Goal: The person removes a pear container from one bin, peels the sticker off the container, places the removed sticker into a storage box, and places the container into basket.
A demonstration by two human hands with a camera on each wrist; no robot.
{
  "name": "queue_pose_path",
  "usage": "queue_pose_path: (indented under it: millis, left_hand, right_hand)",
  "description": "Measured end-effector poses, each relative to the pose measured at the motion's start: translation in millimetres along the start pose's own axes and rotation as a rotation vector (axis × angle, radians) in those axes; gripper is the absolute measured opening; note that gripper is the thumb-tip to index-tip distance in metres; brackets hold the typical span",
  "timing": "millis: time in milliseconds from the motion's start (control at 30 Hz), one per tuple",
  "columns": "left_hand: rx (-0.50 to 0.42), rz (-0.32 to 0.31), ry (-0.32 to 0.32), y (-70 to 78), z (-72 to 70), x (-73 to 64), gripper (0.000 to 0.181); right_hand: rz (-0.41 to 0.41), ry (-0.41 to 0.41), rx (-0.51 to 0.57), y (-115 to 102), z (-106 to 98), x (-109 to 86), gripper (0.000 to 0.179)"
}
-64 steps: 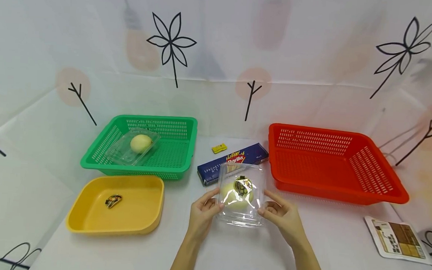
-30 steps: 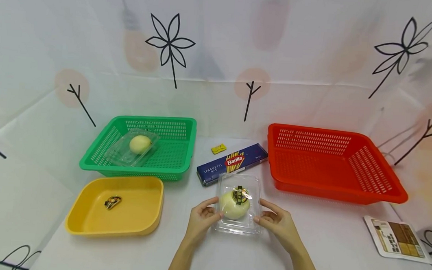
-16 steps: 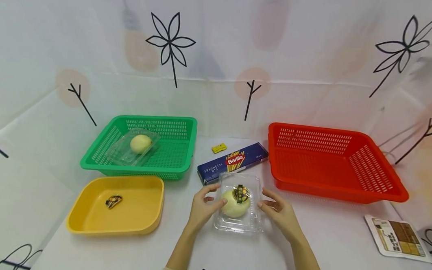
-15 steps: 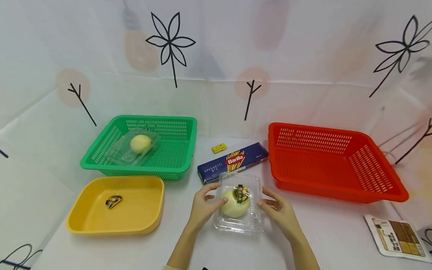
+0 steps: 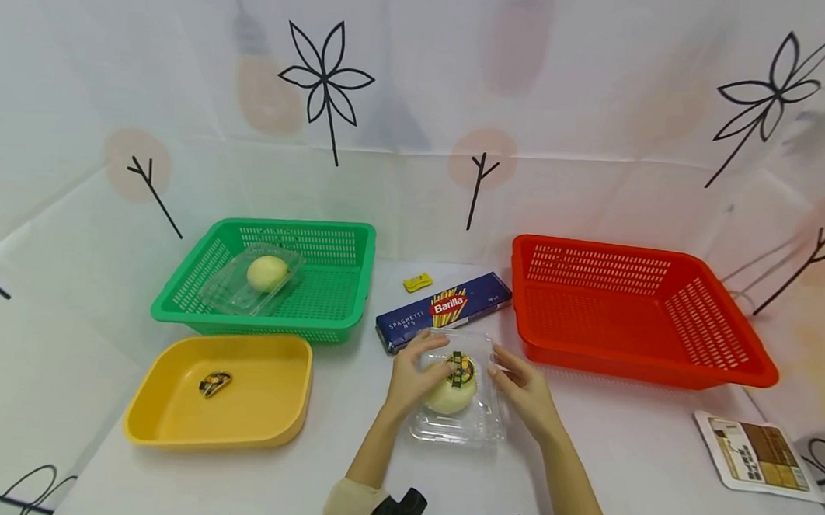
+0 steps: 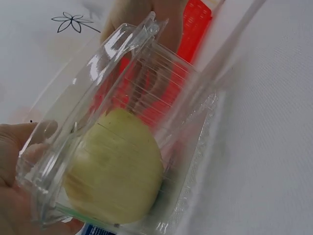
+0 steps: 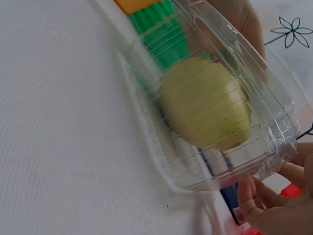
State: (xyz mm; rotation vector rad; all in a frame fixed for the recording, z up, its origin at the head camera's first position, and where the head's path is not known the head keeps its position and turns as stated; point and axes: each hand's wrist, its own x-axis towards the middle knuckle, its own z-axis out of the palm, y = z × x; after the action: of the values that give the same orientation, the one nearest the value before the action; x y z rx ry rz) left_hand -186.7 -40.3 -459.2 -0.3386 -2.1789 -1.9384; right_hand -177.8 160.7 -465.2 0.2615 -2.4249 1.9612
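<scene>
A clear plastic clamshell container [image 5: 458,432] with a round pale yellow-green fruit [image 5: 449,400] inside lies in the middle of the table. A round, dark-banded label [image 5: 464,372] shows over the fruit. My left hand [image 5: 413,376] reaches over the container's left side, fingers spread, with the thumb at the label and the index finger near the far edge. In the left wrist view, its fingertips overlap the lid's rim. Along the right edge, my right hand [image 5: 528,389] holds the container between thumb and fingers, whose tips bend at its corner in the right wrist view.
Directly behind is a blue spaghetti box [image 5: 443,312], with a small yellow packet [image 5: 418,282] beyond it. A green basket [image 5: 324,334] contains another clamshell with fruit. A yellow tub [image 5: 249,439] holds a crumpled label [image 5: 214,384]. A red basket [image 5: 630,373] and a pouch [image 5: 759,454] occupy the right.
The container has been lowered and tipped flatter. My left hand has slid up and right from its left edge, its thumb moving over the lid to the label. The right hand has shifted slightly up.
</scene>
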Motion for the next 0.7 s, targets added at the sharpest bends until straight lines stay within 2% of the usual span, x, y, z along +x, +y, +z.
queue_pose_path:
  millis: [133,467,700]
  left_hand:
    - [0.044,0.001,-0.012,-3.3,0.9,2.2,0.039]
    - [0.079,0.06,-0.074,-12.3,-2.3,3.2,0.041]
    - [0.214,0.123,-0.143,-14.6,-2.2,5.2,0.038]
  right_hand:
    - [-0.009,-0.008,0.015,2,2,0.2,0.047]
    - [-0.044,-0.028,0.035,7,4,-1.9,0.044]
    - [-0.037,-0.029,0.037,7,3,-4.7,0.043]
